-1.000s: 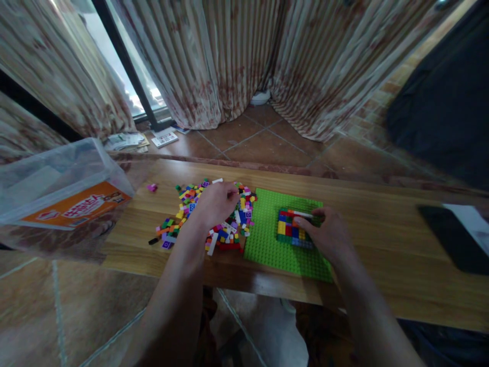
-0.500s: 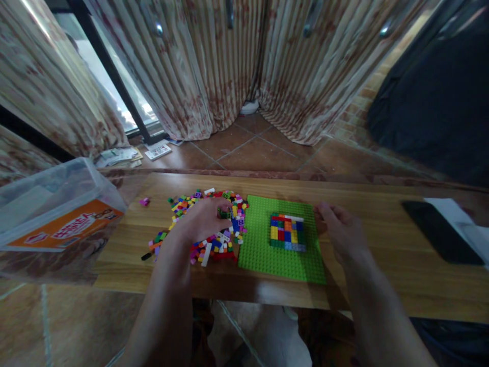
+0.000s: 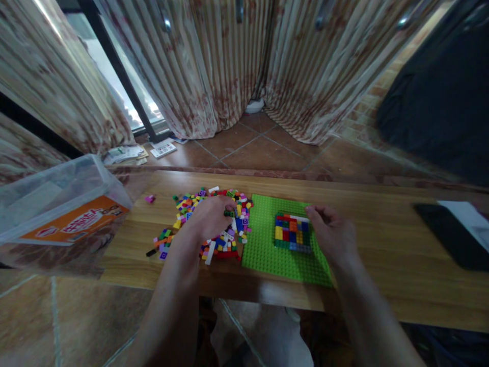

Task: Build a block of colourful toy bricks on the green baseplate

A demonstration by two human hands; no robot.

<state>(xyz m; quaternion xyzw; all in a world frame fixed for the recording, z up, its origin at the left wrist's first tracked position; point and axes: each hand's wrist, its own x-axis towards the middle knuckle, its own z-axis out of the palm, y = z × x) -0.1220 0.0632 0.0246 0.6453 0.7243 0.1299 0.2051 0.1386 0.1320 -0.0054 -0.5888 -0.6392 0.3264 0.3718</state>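
A green baseplate (image 3: 267, 250) lies on the wooden table (image 3: 382, 265), with a small block of coloured bricks (image 3: 292, 232) built on it. To its left spreads a pile of loose coloured bricks (image 3: 214, 219). My left hand (image 3: 208, 216) rests on that pile, fingertips pinched around a small dark green brick (image 3: 230, 213). My right hand (image 3: 332, 232) hovers at the right edge of the baseplate, just right of the built block, fingers loosely curled, nothing seen in it.
A clear plastic tub (image 3: 57, 204) with an orange label lies tipped at the table's left end. A black phone (image 3: 451, 232) and white paper (image 3: 468, 216) sit at the far right. A lone pink brick (image 3: 150, 199) lies apart. Curtains hang behind.
My right hand lifted off the built block, drew out to the right, then came back near its right edge. My left hand stayed on the pile, fingers closing on a small brick.
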